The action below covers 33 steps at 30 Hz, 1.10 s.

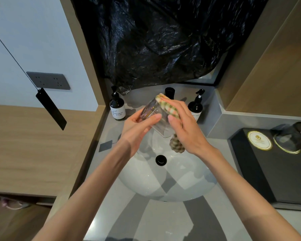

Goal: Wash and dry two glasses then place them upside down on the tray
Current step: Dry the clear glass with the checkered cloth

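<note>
Only the one head view here, looking down over the basin.

The glass (155, 117) is up in the air above the sink (163, 185), tipped on its side with the open end facing down and towards the person. The left hand (139, 126) has its fingers and thumb curled around the barrel. The right hand (186, 127) is clamping a checked cloth (167, 106) over the far end of the glass, thumb on the near side, with the loose tail of the cloth dangling below the palm. Looks like the drying stage to me.

Handling-wise, I'd guess it's a thin-walled tumbler: light and rigid, but breakable, and slippery if there's any water left on it. Holding it round the middle of the barrel seems the safest bet, not by the rim. The cloth is soft and bunches up easily.

Harder to make out: the tray (250, 171) sits off to the right, and the second glass (294, 138) on it is cut off by the frame edge. It looks upside down, though I wouldn't swear to it. The tap is mostly hidden behind the hands, and I can't tell whether the held glass is dry inside.
</note>
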Tool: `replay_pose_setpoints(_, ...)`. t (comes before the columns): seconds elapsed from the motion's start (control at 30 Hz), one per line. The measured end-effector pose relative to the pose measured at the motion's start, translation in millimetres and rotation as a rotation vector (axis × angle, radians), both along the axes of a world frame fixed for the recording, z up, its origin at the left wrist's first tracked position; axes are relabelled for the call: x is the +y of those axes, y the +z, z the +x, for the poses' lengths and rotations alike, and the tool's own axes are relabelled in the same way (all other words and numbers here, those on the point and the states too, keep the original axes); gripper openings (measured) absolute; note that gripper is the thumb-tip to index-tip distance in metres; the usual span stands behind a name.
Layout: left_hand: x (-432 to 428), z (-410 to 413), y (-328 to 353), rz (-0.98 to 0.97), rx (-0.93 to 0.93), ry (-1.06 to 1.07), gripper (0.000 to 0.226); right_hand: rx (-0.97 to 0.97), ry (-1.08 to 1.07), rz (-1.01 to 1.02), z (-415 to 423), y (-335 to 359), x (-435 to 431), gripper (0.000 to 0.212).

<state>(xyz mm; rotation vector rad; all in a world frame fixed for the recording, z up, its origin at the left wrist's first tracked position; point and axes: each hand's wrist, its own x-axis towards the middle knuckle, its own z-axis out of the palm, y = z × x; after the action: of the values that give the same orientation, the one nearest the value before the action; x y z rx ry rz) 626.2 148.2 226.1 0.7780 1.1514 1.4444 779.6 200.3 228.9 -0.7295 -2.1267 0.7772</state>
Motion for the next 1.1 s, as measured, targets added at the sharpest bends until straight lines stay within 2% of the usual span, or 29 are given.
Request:
replay_pose_setpoints(0.13, -1.5, -5.7, -5.5, 0.037, 0.148, -0.010, 0.041, -0.042, -0.042, -0.155, 5.3, -5.2, 8.6, 0.034)
replay_pose_setpoints(0.23, -3.6, -8.8, -10.4, 0.073, 0.226, 0.012, 0.048, -0.007, -0.161, -0.152, 7.3, -1.5, 13.4, 0.030)
replay_pose_setpoints(0.33, -5.7, -9.7, -16.8, 0.091, 0.280, 0.024, 0.053, 0.046, -0.160, -0.040, 4.2, 15.6, 10.8, 0.031)
replay_pose_setpoints(0.47, -6.6, -7.2, -18.7, 0.113, 0.374, 0.028, 0.055, -0.172, 0.016, 0.179, -8.4, 21.9, -0.8, 0.031)
replay_pose_setpoints(0.6, -7.1, -7.1, -17.9, 0.165, 0.515, 0.046, 0.042, -0.251, 0.100, 0.223, -11.9, 13.1, -1.3, 0.039)
replay_pose_setpoints(0.77, -6.7, -9.7, -21.8, 0.177, 0.562, 0.027, 0.049, -0.353, 0.036, 0.195, -8.6, 13.0, 6.4, 0.048)
replay_pose_setpoints(0.9, -4.2, -12.2, -25.1, 0.165, 0.556, 0.046, 0.053, -0.289, 0.001, 0.204, -9.3, 9.8, -2.7, 0.045)
replay_pose_setpoints(0.97, -2.5, -13.9, -27.4, 0.134, 0.530, 0.056, 0.048, -0.266, 0.042, 0.223, -15.0, 8.1, -9.6, 0.043)
replay_pose_setpoints(1.03, -1.6, -13.3, -27.7, 0.133, 0.529, 0.044, 0.042, -0.248, 0.053, 0.191, -19.5, 6.8, -10.9, 0.043)
replay_pose_setpoints(1.1, -1.2, -12.5, -28.0, 0.152, 0.558, 0.038, 0.046, -0.231, -0.002, 0.113, -18.8, 6.3, -6.3, 0.046)
